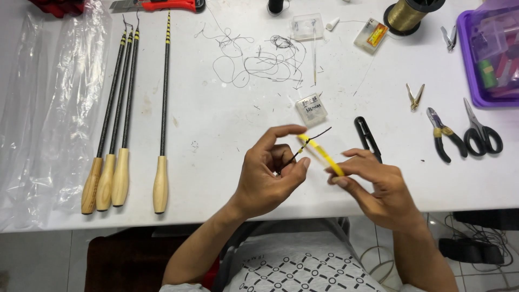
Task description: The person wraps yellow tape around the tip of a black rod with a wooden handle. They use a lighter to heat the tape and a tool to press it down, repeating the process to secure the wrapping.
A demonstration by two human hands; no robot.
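The white table lay littered with thread scraps; at frame centre my left hand pinched the thin black-and-yellow rod tip, my right hand pinching its yellow strip, seemingly mid-wrapping, which needs steady tension.

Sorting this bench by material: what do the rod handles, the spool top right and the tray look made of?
Rod handles: pale wood with visible grain, smooth, probably varnished. Spool: gold thread with a metallic sheen, wire or tinsel unclear, on a dark core. Tray: glossy purple plastic.
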